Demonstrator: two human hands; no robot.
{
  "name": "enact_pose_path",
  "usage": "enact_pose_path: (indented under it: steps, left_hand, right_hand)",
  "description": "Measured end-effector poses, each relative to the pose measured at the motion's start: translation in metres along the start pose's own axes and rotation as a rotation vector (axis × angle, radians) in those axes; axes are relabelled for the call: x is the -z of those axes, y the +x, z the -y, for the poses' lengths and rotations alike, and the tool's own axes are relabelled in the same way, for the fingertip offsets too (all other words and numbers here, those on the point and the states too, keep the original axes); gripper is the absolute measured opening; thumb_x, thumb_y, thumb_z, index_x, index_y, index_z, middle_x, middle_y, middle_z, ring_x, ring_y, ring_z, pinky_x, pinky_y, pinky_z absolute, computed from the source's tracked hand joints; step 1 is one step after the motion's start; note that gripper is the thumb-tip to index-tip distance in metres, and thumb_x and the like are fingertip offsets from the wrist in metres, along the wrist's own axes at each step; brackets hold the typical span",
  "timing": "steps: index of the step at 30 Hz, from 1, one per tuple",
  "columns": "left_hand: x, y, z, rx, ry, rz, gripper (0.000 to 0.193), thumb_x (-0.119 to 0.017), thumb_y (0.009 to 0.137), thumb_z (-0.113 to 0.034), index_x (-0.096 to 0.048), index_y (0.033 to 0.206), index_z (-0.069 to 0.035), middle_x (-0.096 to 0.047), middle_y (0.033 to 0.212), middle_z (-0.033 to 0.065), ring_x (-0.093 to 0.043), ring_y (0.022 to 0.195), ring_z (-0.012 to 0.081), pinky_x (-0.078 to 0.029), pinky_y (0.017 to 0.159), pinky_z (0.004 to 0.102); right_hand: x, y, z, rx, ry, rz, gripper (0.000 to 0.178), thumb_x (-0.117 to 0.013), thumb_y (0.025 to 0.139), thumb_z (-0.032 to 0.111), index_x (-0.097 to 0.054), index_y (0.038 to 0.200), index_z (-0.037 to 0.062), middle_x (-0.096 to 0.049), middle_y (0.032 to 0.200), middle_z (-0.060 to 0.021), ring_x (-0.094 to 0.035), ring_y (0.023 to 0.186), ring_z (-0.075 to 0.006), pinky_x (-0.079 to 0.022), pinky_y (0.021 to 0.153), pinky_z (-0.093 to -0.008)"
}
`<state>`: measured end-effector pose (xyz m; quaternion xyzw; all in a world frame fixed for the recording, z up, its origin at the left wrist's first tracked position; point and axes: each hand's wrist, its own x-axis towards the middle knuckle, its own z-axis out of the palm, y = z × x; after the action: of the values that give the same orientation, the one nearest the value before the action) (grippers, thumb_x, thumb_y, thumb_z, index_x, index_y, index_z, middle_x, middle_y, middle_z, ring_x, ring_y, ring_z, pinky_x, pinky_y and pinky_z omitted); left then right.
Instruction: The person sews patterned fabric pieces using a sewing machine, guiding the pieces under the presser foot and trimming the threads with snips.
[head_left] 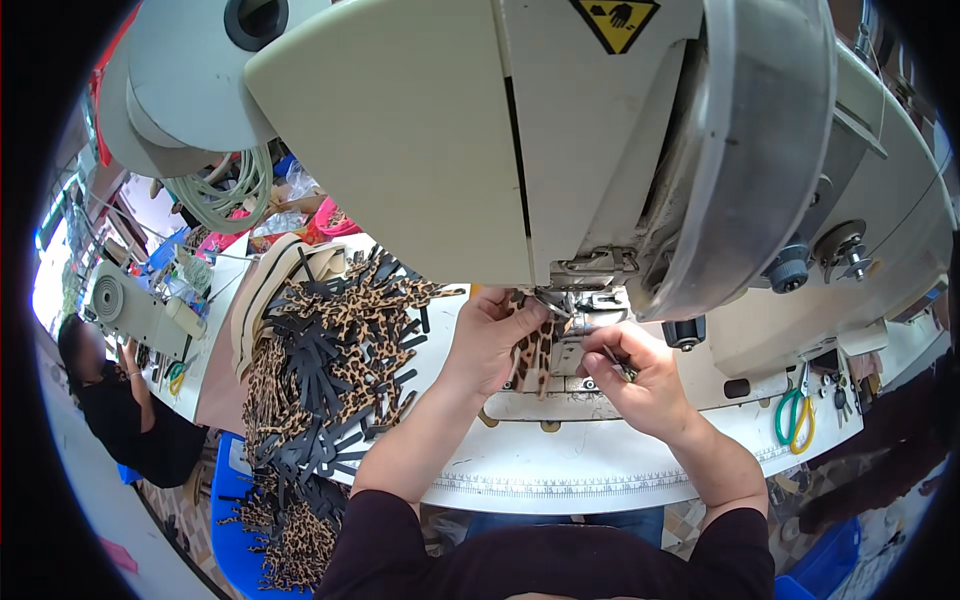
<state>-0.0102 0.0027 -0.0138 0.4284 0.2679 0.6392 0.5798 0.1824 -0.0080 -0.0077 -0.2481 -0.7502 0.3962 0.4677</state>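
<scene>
My left hand [487, 343] is closed on leopard-print strips [543, 362], pinching them between thumb and fingers just left of the needle area [590, 302] of a large cream sewing machine [400, 150]. The strips hang down toward the near edge of the machine bed. To the right of the needle area, my right hand [645, 385] is curled, thumb against fingers. A thin metal piece [628, 374] shows between those fingers; most of it is hidden, so its kind is unclear.
A big heap of leopard-print strips with black ends [335, 350] covers the table's left side and spills toward a blue bin [228, 500]. Green-and-yellow scissors [797, 418] hang at the right edge. A ruler tape [560, 486] runs along the front. Another person [130, 410] sits at far left.
</scene>
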Motion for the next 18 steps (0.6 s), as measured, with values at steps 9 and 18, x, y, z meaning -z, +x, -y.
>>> enact_pose_path:
  steps: [9, 18]
  left_hand:
    - [-0.005, -0.002, -0.002, 0.049, -0.007, -0.048, 0.031, -0.061, 0.082, 0.004, -0.053, 0.111, -0.001, -0.060, 0.101, 0.0070, -0.059, 0.090, 0.0138, -0.049, 0.082, 0.0267]
    - [-0.009, -0.001, 0.002, -0.120, 0.087, -0.049, 0.021, -0.055, 0.085, 0.006, -0.053, 0.105, 0.000, -0.059, 0.102, 0.0082, -0.058, 0.094, 0.0134, -0.049, 0.083, 0.0262]
  right_hand:
    - [-0.005, 0.003, -0.001, 0.038, -0.003, 0.024, 0.009, -0.057, 0.084, -0.002, -0.055, 0.092, -0.0021, -0.057, 0.077, -0.0034, -0.052, 0.066, -0.0070, -0.043, 0.061, -0.0210]
    - [-0.002, 0.002, 0.001, 0.061, 0.000, -0.013, 0.013, -0.055, 0.083, -0.005, -0.055, 0.096, -0.0033, -0.060, 0.080, -0.0058, -0.060, 0.072, -0.0101, -0.048, 0.065, -0.0219]
